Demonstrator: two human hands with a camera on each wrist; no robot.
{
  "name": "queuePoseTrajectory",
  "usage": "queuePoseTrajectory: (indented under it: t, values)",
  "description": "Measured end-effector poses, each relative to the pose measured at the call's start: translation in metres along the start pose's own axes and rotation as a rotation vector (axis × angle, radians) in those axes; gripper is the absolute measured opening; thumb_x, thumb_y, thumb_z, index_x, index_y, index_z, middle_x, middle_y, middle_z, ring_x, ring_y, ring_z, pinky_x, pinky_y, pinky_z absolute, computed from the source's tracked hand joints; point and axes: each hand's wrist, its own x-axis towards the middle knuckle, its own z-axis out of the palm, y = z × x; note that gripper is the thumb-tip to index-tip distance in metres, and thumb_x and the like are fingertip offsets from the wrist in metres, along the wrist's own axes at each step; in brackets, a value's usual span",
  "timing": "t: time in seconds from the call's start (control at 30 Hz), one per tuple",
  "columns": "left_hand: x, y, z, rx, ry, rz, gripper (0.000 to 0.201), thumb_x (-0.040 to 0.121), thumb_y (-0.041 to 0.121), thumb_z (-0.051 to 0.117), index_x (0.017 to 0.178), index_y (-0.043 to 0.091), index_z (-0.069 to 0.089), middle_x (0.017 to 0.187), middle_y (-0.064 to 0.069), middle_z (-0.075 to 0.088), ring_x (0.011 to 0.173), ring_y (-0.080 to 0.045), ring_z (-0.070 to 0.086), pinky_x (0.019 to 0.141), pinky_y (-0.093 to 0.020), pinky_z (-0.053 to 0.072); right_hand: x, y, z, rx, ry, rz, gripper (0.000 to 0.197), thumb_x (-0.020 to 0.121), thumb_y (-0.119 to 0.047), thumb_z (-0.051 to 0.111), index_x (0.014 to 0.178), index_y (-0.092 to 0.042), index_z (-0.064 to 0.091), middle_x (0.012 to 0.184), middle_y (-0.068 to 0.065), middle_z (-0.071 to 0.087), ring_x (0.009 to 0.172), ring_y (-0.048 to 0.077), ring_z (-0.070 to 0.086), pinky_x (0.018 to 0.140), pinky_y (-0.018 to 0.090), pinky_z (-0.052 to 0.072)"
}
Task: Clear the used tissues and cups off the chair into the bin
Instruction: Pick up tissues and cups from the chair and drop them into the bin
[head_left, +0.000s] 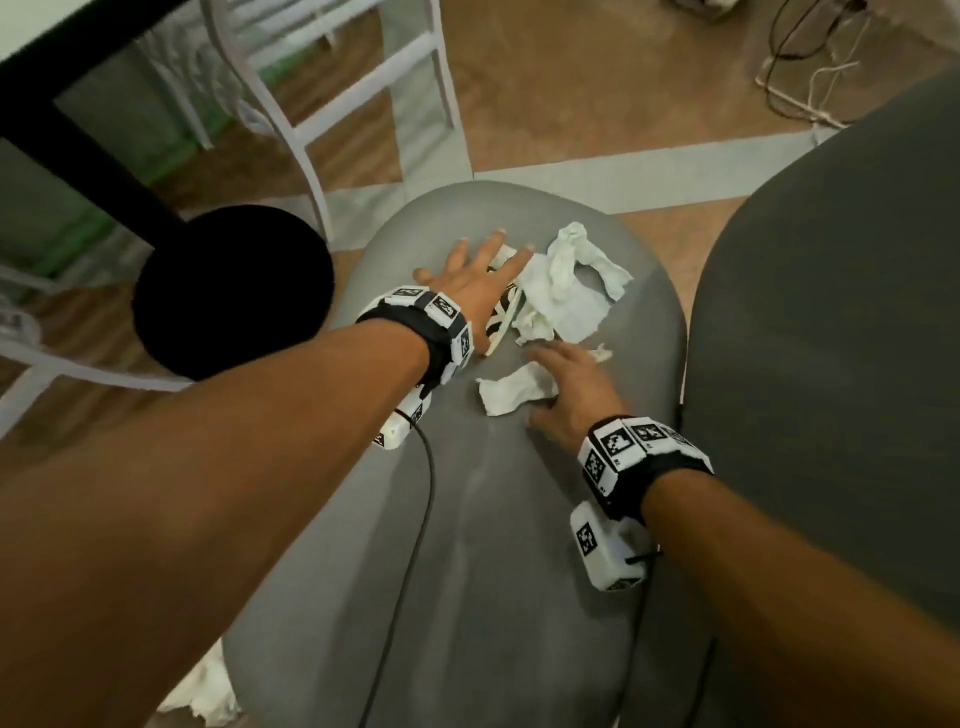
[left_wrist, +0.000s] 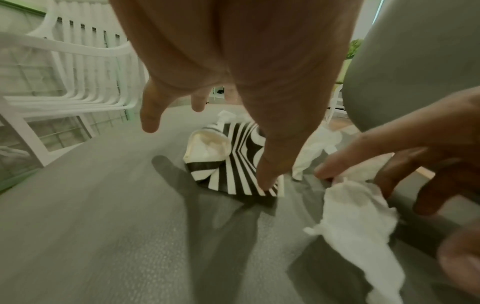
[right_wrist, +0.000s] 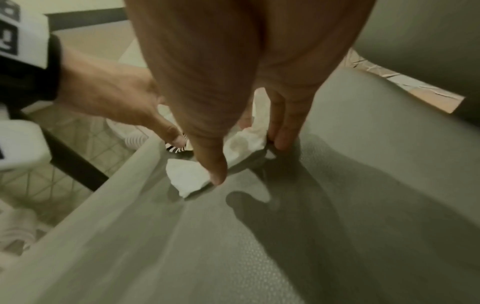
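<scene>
Grey padded chair seat (head_left: 467, 519): L hand (head_left: 470, 280) spread wide over crushed black-white striped paper cup (left_wrist: 233, 162); R hand (head_left: 576, 389) loose-open on small white tissue scrap (head_left: 514, 395), 5 o'clock of cup. Risk: thin torn tissue slips off seat edge.

Crumpled tissues (head_left: 561, 291), flattened striped cup (left_wrist: 233, 164) on chair seat (head_left: 467, 519)

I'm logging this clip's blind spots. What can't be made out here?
- Crushed striped cup: head view, mostly hidden under the left hand.
- Small tissue: right wrist view, blurred, partly behind the right hand; grip unclear.
- White stuff by the chair: cut off, unidentifiable.
</scene>
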Motion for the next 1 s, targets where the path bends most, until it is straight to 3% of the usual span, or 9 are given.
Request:
queuePoseTrajectory:
  t: [0.1, 0.23, 0.37, 0.47, 0.57, 0.7, 0.83, 0.9, 1.0]
  values:
    - [0.003, -0.006, 0.005, 0.027, -0.04, 0.011, 0.107, 0.07, 0.038, 0.082, 0.149, 0.047, 0.011, 0.16, 0.0, 0.012, 0.142, -0.041, 0.019, 0.098, -0.068, 0.038, 0.008, 0.0, 0.0, -0.032, 0.062, -0.035, 0.045, 0.083, -0.02, 0.069, 0.122, -0.038, 0.057, 0.117, 0.0, 0.058, 0.106, 0.028, 0.059, 0.089, 0.042, 0.054]
    - [0.005, -0.008, 0.004, -0.072, -0.023, 0.073, 0.061, 0.077, 0.036, 0.073, 0.127, 0.021, 0.043, 0.123, -0.01, 0.045, 0.114, -0.038, 0.044, 0.09, -0.053, 0.048, 0.016, -0.002, -0.025, 0.073, 0.227, 0.036, 0.028, 0.086, -0.018, 0.061, 0.111, -0.027, 0.053, 0.101, 0.002, 0.064, 0.09, 0.028, 0.062, 0.077, 0.037, 0.053]
    - [0.004, -0.013, 0.005, -0.094, -0.052, 0.074, 0.047, 0.079, 0.014, 0.068, 0.121, 0.016, 0.046, 0.116, -0.012, 0.048, 0.111, -0.037, 0.047, 0.092, -0.052, 0.046, 0.035, -0.001, -0.045, 0.127, 0.324, 0.075, 0.057, 0.074, -0.031, 0.073, 0.118, -0.026, 0.037, 0.111, 0.002, 0.059, 0.095, 0.027, 0.06, 0.073, 0.036, 0.051]
    - [0.002, -0.016, 0.01, -0.109, -0.029, 0.072, 0.047, 0.08, 0.012, 0.067, 0.121, 0.019, 0.046, 0.114, -0.011, 0.044, 0.11, -0.034, 0.044, 0.088, -0.052, 0.049, 0.055, -0.004, -0.053, -0.065, 0.333, 0.005, 0.084, 0.065, -0.044, 0.082, 0.133, -0.026, 0.035, 0.132, 0.007, 0.041, 0.112, 0.032, 0.052, 0.085, 0.043, 0.053]
    - [0.003, -0.017, 0.014, -0.103, 0.012, 0.094, 0.045, 0.079, 0.016, 0.07, 0.116, 0.025, 0.046, 0.113, -0.007, 0.039, 0.106, -0.03, 0.042, 0.081, -0.051, 0.052, 0.074, -0.012, -0.057, -0.226, 0.164, -0.071, 0.114, 0.06, -0.047, 0.086, 0.148, -0.039, 0.015, 0.159, 0.005, 0.009, 0.138, 0.042, 0.03, 0.099, 0.06, 0.046]
    - [0.002, -0.012, 0.018, -0.07, 0.05, 0.126, 0.057, 0.079, 0.028, 0.075, 0.127, 0.028, 0.045, 0.128, -0.003, 0.039, 0.113, -0.029, 0.04, 0.079, -0.047, 0.053, 0.083, -0.024, -0.056, -0.39, -0.117, -0.093, 0.127, 0.054, -0.056, 0.088, 0.152, -0.045, 0.007, 0.163, -0.004, -0.019, 0.149, 0.045, -0.005, 0.108, 0.067, 0.028]
    - [-0.003, -0.012, 0.026, -0.112, 0.126, 0.145, 0.061, 0.073, 0.029, 0.083, 0.122, 0.019, 0.047, 0.118, -0.003, 0.049, 0.105, -0.028, 0.049, 0.08, -0.047, 0.051, 0.071, -0.039, -0.045, -0.178, -0.064, -0.133, 0.118, 0.059, -0.049, 0.088, 0.153, -0.02, 0.022, 0.157, 0.012, 0.027, 0.142, 0.036, 0.03, 0.113, 0.046, 0.036]
    - [-0.01, -0.014, 0.032, -0.207, 0.181, 0.163, 0.044, 0.078, 0.022, 0.076, 0.11, 0.018, 0.046, 0.105, -0.003, 0.053, 0.094, -0.028, 0.055, 0.075, -0.042, 0.049, 0.061, -0.048, -0.034, -0.074, -0.042, -0.131, 0.083, 0.074, -0.031, 0.08, 0.143, -0.013, 0.038, 0.136, 0.014, 0.054, 0.126, 0.033, 0.051, 0.103, 0.039, 0.045]
    - [-0.031, -0.013, 0.04, -0.37, 0.202, 0.118, 0.032, 0.082, 0.004, 0.06, 0.103, 0.016, 0.039, 0.097, -0.004, 0.057, 0.085, -0.029, 0.06, 0.069, -0.041, 0.049, 0.04, -0.06, -0.021, -0.003, -0.019, -0.132, 0.033, 0.086, -0.019, 0.064, 0.118, -0.011, 0.063, 0.107, 0.013, 0.071, 0.1, 0.033, 0.066, 0.087, 0.039, 0.054]
